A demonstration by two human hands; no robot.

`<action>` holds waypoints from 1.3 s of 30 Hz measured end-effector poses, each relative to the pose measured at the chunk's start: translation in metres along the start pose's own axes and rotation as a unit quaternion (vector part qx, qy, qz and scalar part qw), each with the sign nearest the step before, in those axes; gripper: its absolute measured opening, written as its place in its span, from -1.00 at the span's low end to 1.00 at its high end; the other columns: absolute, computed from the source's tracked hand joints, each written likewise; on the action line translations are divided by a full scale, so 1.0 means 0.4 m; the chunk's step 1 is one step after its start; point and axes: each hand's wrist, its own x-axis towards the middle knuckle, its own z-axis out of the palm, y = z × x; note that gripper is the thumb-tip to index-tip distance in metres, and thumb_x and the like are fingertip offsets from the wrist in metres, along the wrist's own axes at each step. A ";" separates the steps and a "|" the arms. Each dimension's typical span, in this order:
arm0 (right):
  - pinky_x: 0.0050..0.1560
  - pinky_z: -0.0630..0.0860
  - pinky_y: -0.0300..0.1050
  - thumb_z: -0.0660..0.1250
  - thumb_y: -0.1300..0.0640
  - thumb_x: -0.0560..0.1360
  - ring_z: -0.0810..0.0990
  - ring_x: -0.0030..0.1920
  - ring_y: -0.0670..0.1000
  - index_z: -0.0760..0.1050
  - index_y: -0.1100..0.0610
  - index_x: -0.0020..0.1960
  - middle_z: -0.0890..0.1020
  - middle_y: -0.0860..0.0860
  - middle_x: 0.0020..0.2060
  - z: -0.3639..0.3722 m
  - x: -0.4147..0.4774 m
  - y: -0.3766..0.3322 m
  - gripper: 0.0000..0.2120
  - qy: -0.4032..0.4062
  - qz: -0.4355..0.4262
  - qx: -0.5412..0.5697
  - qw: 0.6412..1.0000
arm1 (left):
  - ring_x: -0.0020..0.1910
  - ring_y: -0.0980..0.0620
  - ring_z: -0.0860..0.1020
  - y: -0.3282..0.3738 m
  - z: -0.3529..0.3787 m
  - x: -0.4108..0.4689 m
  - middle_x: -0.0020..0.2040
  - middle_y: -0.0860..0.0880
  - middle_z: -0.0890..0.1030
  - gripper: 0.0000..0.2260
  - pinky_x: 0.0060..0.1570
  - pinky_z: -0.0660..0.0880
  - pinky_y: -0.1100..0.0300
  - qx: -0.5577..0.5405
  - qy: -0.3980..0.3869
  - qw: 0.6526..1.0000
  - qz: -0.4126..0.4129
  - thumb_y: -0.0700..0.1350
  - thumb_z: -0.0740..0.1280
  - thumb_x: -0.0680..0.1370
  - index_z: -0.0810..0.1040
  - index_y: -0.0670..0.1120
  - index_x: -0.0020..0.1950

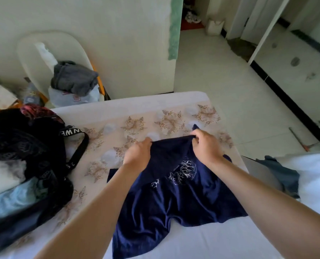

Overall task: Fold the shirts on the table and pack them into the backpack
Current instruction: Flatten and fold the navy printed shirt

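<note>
Left hand (138, 154) and right hand (206, 144) pinch the far edge of the shirt (174, 202), apparently stretching it for folding; the backpack (34, 135) lies open nearby on the bench (118, 111).

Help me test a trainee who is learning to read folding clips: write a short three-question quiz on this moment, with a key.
1. True or false: the left hand and the right hand both grip the far edge of the navy shirt.
2. Where does the backpack lie on the table? A) to the person's left of the shirt; B) to the person's right of it; C) under the shirt.
3. Fill in: the branching print on the shirt is ___ in colour.

Key: 1 true; 2 A; 3 white.
</note>
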 end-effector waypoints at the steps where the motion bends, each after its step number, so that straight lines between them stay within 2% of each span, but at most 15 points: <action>1: 0.04 0.55 -0.07 0.31 0.28 0.54 0.65 -0.06 0.09 0.47 0.07 0.38 0.67 0.06 0.13 0.005 0.010 -0.018 -0.57 -0.010 -0.042 0.034 0.998 | -0.23 -0.19 0.57 -0.013 -0.019 0.008 -0.15 -0.17 0.61 -0.84 -0.30 0.50 -0.04 -0.004 0.052 0.998 -0.036 -0.13 0.08 0.69 0.41 -0.10 0.18; 3: 0.39 0.40 -0.02 0.34 0.33 0.50 0.47 0.36 0.08 0.20 0.02 0.57 0.43 0.08 0.44 0.038 0.015 -0.038 -0.30 -0.075 -0.074 0.069 0.992 | 0.00 -0.20 0.52 -0.045 -0.052 0.019 0.07 -0.18 0.56 -0.79 -0.07 0.45 -0.05 -0.003 0.119 0.986 -0.115 -0.23 0.14 0.63 0.39 -0.12 0.26; 5: 0.51 0.23 0.05 0.32 0.29 0.52 0.22 0.53 0.08 0.14 0.01 0.59 0.24 0.09 0.54 0.078 -0.010 -0.039 -0.29 -0.120 -0.051 0.034 0.991 | 0.23 -0.21 0.37 -0.084 -0.056 0.014 0.27 -0.16 0.42 -0.60 0.20 0.34 -0.08 0.037 0.133 0.980 -0.147 -0.30 0.22 0.55 0.34 -0.10 0.38; 8: 0.37 0.33 0.01 0.27 0.17 0.56 0.35 0.37 0.09 0.34 0.00 0.48 0.35 0.04 0.40 0.132 -0.084 -0.016 -0.51 -0.142 -0.037 -0.097 0.984 | 0.27 -0.15 0.39 -0.115 -0.012 -0.012 0.27 -0.07 0.46 -0.56 0.28 0.36 -0.04 -0.013 0.078 0.997 -0.012 -0.36 0.22 0.50 0.47 -0.05 0.34; 10: 0.29 0.39 -0.03 0.28 0.09 0.56 0.41 0.28 0.07 0.36 -0.03 0.45 0.38 0.00 0.31 0.161 -0.137 -0.008 -0.55 -0.168 -0.057 -0.130 0.976 | 0.33 -0.09 0.40 -0.123 0.039 -0.040 0.30 -0.02 0.49 -0.65 0.33 0.36 -0.02 -0.055 -0.038 0.997 0.047 -0.28 0.25 0.56 0.55 -0.02 0.29; 12: 0.35 0.35 0.04 0.26 -0.07 0.58 0.33 0.41 0.11 0.21 -0.04 0.54 0.27 0.03 0.43 0.189 -0.174 -0.002 -0.44 -0.247 -0.055 -0.147 0.956 | 0.51 -0.07 0.20 -0.129 0.081 -0.072 0.52 0.00 0.27 -0.54 0.42 0.28 -0.05 -0.006 -0.177 0.984 0.006 -0.08 0.28 0.61 0.33 0.06 0.51; 14: 0.46 0.15 0.25 0.19 -0.24 0.59 -0.02 0.59 0.11 -0.10 -0.06 0.62 -0.08 0.05 0.59 0.205 -0.189 0.013 -0.25 -0.338 -0.016 -0.174 0.925 | 0.58 -0.10 -0.05 -0.150 0.108 -0.101 0.62 0.05 -0.10 -0.30 0.43 0.26 -0.12 0.100 -0.265 0.957 -0.063 0.14 0.27 0.60 -0.07 0.13 0.62; 17: 0.48 -0.03 0.37 0.12 -0.27 0.60 -0.26 0.59 0.02 -0.27 -0.09 0.61 -0.34 -0.05 0.58 0.197 -0.148 0.057 -0.22 -0.364 0.044 -0.180 0.913 | 0.54 -0.23 0.02 -0.167 0.104 -0.118 0.61 0.01 -0.18 -0.23 0.30 0.36 -0.11 0.200 -0.281 0.933 -0.105 0.29 0.21 0.57 -0.20 0.18 0.60; 21: 0.55 0.01 0.21 0.24 0.05 0.58 -0.16 0.60 0.00 -0.04 -0.01 0.63 -0.19 -0.02 0.61 0.171 -0.065 0.065 -0.28 -0.364 0.016 -0.124 0.923 | 0.35 -0.20 0.42 -0.150 0.049 -0.103 0.53 -0.11 0.24 -0.34 0.10 0.48 0.02 0.219 -0.341 0.903 -0.143 0.26 0.18 0.55 0.11 0.06 0.59; 26: 0.34 0.36 0.00 0.21 0.14 0.57 0.37 0.38 0.05 0.50 -0.02 0.33 0.41 -0.01 0.39 0.184 -0.059 0.006 -0.65 -0.234 -0.024 -0.070 0.969 | -0.07 -0.13 0.69 -0.092 0.008 -0.092 0.13 -0.10 0.63 -0.52 0.17 0.55 -0.03 0.056 -0.545 0.811 -0.205 0.15 0.15 0.63 0.39 -0.15 0.40; 28: 0.27 0.38 0.01 0.24 0.14 0.57 0.36 0.34 0.08 0.46 -0.03 0.33 0.38 -0.01 0.33 0.186 -0.059 0.007 -0.66 -0.184 -0.016 -0.104 0.977 | -0.05 -0.11 0.69 -0.071 0.024 -0.058 0.07 -0.06 0.68 -0.61 0.16 0.56 -0.04 0.082 -0.507 0.845 -0.151 0.08 0.16 0.65 0.51 -0.19 0.26; 30: 0.38 0.30 0.11 0.27 0.07 0.57 0.18 0.49 0.13 0.28 -0.04 0.48 0.20 0.05 0.48 0.179 -0.058 0.029 -0.51 -0.198 0.016 -0.134 0.971 | 0.01 -0.13 0.64 -0.047 0.053 -0.006 0.09 -0.10 0.66 -0.75 0.10 0.57 -0.04 0.112 -0.323 0.937 -0.064 -0.04 0.19 0.63 0.57 -0.14 0.16; 33: 0.49 0.14 0.29 0.30 0.01 0.58 -0.14 0.60 0.12 -0.07 -0.12 0.61 -0.15 0.05 0.60 0.162 -0.065 0.078 -0.24 -0.299 0.062 -0.144 0.941 | 0.30 -0.15 0.41 -0.014 0.093 0.058 0.36 -0.11 0.41 -0.65 0.19 0.49 -0.09 0.063 -0.110 0.992 0.013 -0.18 0.24 0.59 0.42 0.00 0.37; 36: 0.50 0.04 0.32 0.31 0.00 0.59 -0.27 0.59 0.06 -0.18 -0.17 0.61 -0.29 0.00 0.59 0.152 -0.087 0.127 -0.18 -0.359 0.048 -0.150 0.920 | 0.55 -0.22 -0.01 -0.009 0.137 0.080 0.59 -0.08 -0.09 -0.31 0.42 0.25 -0.21 0.124 -0.182 0.975 -0.025 -0.15 0.33 0.56 0.04 0.12 0.58; 39: 0.52 0.03 0.32 0.31 -0.01 0.58 -0.27 0.59 0.06 -0.19 -0.16 0.61 -0.29 0.01 0.59 0.149 -0.091 0.144 -0.18 -0.344 0.034 -0.159 0.925 | 0.55 -0.24 -0.04 -0.037 0.176 0.060 0.61 -0.06 -0.17 -0.33 0.40 0.28 -0.18 0.136 -0.223 0.965 -0.037 -0.04 0.29 0.61 -0.02 0.15 0.60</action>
